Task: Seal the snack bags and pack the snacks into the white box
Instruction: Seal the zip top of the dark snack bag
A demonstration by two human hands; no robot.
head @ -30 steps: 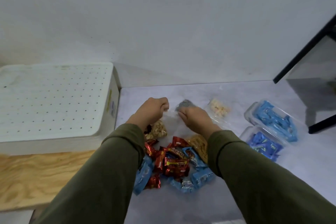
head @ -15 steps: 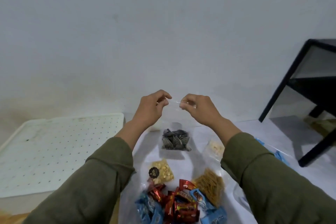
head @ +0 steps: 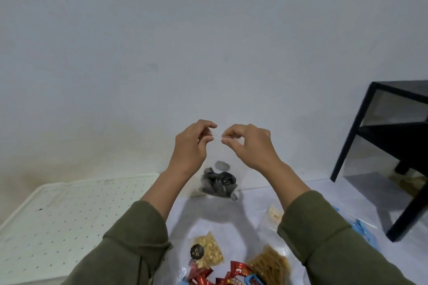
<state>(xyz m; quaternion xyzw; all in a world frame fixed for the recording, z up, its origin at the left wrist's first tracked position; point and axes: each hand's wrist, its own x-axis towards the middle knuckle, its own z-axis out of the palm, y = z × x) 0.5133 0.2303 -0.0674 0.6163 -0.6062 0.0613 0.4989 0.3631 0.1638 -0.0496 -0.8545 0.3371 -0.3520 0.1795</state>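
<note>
A: Hands first. Left hand [head: 192,146] and right hand [head: 249,143] are raised over the table [head: 222,220], each pinching the top strip of a clear bag [head: 218,169] of dark striped seeds. Fingertips nearly meet at the strip.

B: Risk?

A: Likely a partial seal. If the pinches run along the strip unevenly, a gap stays and seeds spill once it's packed. The bag hangs free, so a slipped pinch drops it onto the snacks below.

B: Nearest things?

A: Red and blue wrapped sweets [head: 231,277] at the bottom edge, a nut bag [head: 208,252], a bag of tan sticks [head: 269,264]. Farther right, a bag of pale pieces [head: 274,215], blue packets [head: 363,231].

B: The box?

A: White box [head: 69,220] sits left of the table, perforated lid on. Nothing blocks the way but that lid. Black shelf frame [head: 379,150] stands far right, by the wall.
</note>
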